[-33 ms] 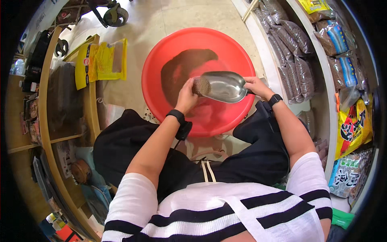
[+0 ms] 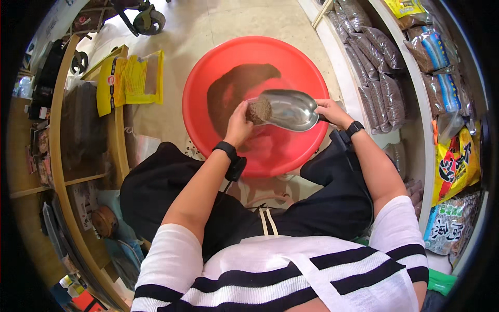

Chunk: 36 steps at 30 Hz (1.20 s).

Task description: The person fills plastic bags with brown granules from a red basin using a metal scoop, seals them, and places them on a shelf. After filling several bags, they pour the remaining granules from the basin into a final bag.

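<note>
My right hand [image 2: 333, 113] is closed round the dark handle of a metal scoop [image 2: 292, 110], level above a red basin [image 2: 306, 151]. Brown granules [image 2: 259, 111] show at the scoop's left end. There, my left hand [image 2: 239, 125] is closed on what looks like a small clear bag, whose edges are hard to make out against the granules. Below the hands, a patch of loose brown granules [image 2: 222, 91] covers the basin's left and middle floor.
On the right, a white shelf holds stacked bags of brown pellets [image 2: 371, 57] and a yellow bag [image 2: 457, 166]. A yellow package [image 2: 143, 78] lies on the wooden shelf [image 2: 120, 140] to the left. A black caster wheel [image 2: 149, 22] stands beyond the basin.
The scoop has tipped slightly, and the granules at its left end look a little more spread. Both hands stay almost in place.
</note>
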### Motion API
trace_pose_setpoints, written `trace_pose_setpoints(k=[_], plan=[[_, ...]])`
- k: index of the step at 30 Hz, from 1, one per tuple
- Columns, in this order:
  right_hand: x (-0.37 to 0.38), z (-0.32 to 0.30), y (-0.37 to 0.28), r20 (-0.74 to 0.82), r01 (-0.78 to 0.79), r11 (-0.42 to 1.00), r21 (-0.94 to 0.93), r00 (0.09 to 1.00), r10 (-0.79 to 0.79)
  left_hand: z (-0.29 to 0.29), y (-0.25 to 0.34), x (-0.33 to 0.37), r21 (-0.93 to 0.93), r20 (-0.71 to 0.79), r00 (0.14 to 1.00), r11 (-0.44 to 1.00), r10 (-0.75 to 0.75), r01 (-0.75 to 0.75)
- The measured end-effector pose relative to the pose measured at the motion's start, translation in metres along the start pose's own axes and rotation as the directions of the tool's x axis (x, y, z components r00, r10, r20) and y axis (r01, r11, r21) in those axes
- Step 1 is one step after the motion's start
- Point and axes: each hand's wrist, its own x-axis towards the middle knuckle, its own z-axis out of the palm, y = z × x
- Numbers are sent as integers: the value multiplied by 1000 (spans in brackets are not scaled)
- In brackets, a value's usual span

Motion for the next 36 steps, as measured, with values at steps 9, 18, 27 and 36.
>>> trace_pose_setpoints(k=[9, 18, 27, 36], plan=[[122, 3, 84, -295, -13, 957, 289, 950, 102, -6, 2, -8, 143, -37, 997, 987, -73, 77], [154, 41, 129, -614, -75, 951, -301, 778, -133, 0, 30, -20, 337, 52, 991, 937, -120, 96], [120, 79, 3, -6, 346, 635, -690, 875, -484, 6, 25, -17, 395, 65, 992, 910, 112, -129], [47, 91, 5, -294, 254, 883, -395, 876, -384, -56, 14, -18, 423, 105, 980, 885, 167, -196]])
